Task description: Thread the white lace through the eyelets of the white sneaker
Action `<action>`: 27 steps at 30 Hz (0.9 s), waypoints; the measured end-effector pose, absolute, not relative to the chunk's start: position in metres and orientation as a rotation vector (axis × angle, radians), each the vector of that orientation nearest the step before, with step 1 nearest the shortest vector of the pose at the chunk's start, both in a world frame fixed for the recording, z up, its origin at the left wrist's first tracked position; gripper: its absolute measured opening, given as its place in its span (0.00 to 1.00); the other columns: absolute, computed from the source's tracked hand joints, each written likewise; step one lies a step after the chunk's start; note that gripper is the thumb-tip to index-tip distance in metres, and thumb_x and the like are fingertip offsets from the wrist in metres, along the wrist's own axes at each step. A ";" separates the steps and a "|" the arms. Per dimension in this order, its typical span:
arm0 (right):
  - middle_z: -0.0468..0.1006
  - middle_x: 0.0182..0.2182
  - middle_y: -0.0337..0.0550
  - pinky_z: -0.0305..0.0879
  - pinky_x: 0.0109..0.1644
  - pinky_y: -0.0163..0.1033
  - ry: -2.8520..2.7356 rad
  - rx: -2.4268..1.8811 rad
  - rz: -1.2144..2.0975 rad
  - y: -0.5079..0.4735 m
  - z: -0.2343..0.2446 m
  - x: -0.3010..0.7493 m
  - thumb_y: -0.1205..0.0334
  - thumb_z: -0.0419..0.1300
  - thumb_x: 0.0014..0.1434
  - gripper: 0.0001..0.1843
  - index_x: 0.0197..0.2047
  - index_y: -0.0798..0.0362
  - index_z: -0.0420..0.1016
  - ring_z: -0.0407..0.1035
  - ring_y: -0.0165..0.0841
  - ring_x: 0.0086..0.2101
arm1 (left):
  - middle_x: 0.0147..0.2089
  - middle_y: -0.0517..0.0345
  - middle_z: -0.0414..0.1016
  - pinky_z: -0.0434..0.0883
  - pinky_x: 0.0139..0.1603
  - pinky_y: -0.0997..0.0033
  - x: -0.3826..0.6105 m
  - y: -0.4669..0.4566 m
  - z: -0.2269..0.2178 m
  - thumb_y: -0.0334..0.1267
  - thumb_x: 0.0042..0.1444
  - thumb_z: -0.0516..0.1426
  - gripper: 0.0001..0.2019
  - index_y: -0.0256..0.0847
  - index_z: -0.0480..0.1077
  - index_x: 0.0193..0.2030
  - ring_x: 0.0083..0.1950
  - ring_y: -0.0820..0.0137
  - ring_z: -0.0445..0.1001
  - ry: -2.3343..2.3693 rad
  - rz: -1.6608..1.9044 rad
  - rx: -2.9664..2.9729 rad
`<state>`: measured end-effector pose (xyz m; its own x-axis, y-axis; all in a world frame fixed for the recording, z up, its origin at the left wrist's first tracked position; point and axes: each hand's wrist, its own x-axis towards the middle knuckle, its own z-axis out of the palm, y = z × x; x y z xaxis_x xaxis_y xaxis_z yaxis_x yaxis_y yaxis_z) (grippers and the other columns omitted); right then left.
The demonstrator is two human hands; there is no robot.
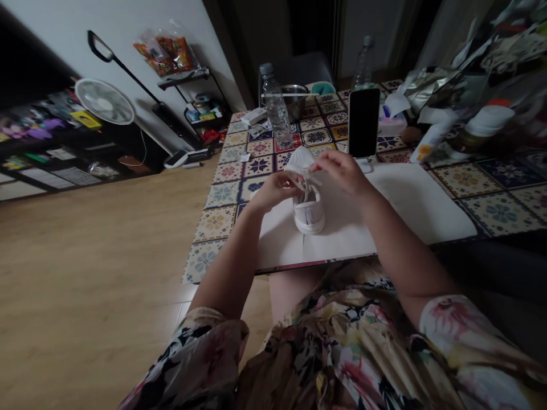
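A white sneaker [309, 215] stands upright on a white sheet [405, 199], heel toward me and toe pointing away. My left hand [276, 191] is at the left side of its opening, fingers closed around what looks like a white shoelace [306, 187]. From the right, my right hand [342, 171] reaches over the front of the shoe, with thumb and forefinger pinched together on a lace. The exact grip of the fingertips is small and partly hidden.
Beyond the shoe stand a clear plastic bottle [277, 111], a metal bowl [294, 102] and an upright phone [363, 122]. Containers and bags crowd the right, including a white tube [432, 138]. A patterned tablecloth [217, 219] covers the table; its left edge drops to wooden floor.
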<state>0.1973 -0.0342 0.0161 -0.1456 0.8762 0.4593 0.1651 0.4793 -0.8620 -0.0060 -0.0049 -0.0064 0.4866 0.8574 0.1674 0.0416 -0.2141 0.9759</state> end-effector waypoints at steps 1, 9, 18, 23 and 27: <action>0.76 0.29 0.40 0.66 0.41 0.42 -1.704 -0.965 0.764 -0.033 0.013 0.197 0.57 0.60 0.56 0.08 0.30 0.52 0.73 0.69 0.33 0.33 | 0.29 0.58 0.76 0.66 0.34 0.73 -0.005 -0.005 -0.007 0.36 0.37 0.71 0.15 0.36 0.76 0.33 0.30 0.73 0.71 0.765 0.894 1.559; 0.69 0.30 0.37 0.59 0.34 0.35 -2.026 -0.897 0.594 -0.030 0.004 0.191 0.70 0.58 0.49 0.03 0.28 0.52 0.69 0.63 0.30 0.31 | 0.25 0.63 0.69 0.60 0.28 0.77 0.001 -0.007 -0.007 0.45 0.39 0.73 0.19 0.36 0.72 0.28 0.26 0.78 0.64 0.694 0.884 1.514; 0.69 0.33 0.39 0.64 0.41 0.39 -1.949 -0.827 0.820 -0.028 0.004 0.193 0.56 0.66 0.54 0.10 0.30 0.52 0.71 0.64 0.31 0.34 | 0.25 0.61 0.69 0.66 0.33 0.72 -0.004 -0.004 -0.008 0.54 0.39 0.72 0.22 0.39 0.72 0.23 0.28 0.74 0.67 0.627 0.938 1.454; 0.71 0.31 0.39 0.67 0.41 0.41 -1.567 -0.747 1.105 -0.026 0.009 0.200 0.35 0.65 0.51 0.26 0.29 0.50 0.69 0.67 0.33 0.34 | 0.26 0.59 0.65 0.69 0.33 0.69 -0.008 0.001 -0.002 0.56 0.52 0.64 0.23 0.41 0.65 0.22 0.31 0.71 0.71 0.673 1.148 1.222; 0.71 0.31 0.40 0.68 0.40 0.43 -1.284 -0.742 0.979 -0.015 0.010 0.216 0.31 0.58 0.56 0.26 0.33 0.47 0.69 0.69 0.33 0.34 | 0.30 0.57 0.68 0.73 0.40 0.66 -0.018 0.005 0.008 0.58 0.60 0.56 0.22 0.43 0.64 0.25 0.38 0.69 0.73 0.620 1.370 1.157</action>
<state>0.2155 -0.0148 0.0104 0.0049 0.9028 0.4301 -0.1758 0.4242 -0.8884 -0.0185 0.0047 0.0079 0.1703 0.9471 0.2721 -0.4202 -0.1800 0.8894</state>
